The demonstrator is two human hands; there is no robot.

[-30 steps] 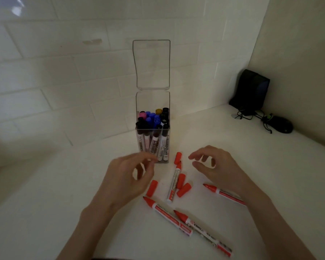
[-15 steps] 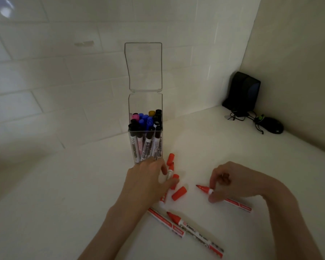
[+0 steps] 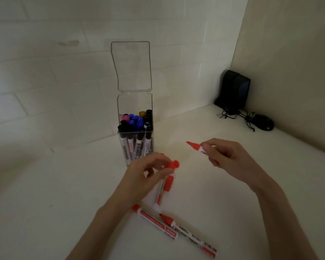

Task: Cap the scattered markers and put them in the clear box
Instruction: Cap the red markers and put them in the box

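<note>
While the right hand (image 3: 227,156) grips an uncapped red marker (image 3: 195,146) above the desk (image 3: 233,212), the left hand (image 3: 146,175) pinches a red cap (image 3: 174,164) just short of it. Clear box (image 3: 135,145) stands open behind; three markers (image 3: 188,229) lie near.

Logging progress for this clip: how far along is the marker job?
Done: capped markers stand in the open clear box. In hand: the right hand holds an uncapped red marker, the left hand a red cap. Left: three red markers lie uncapped on the table.
</note>
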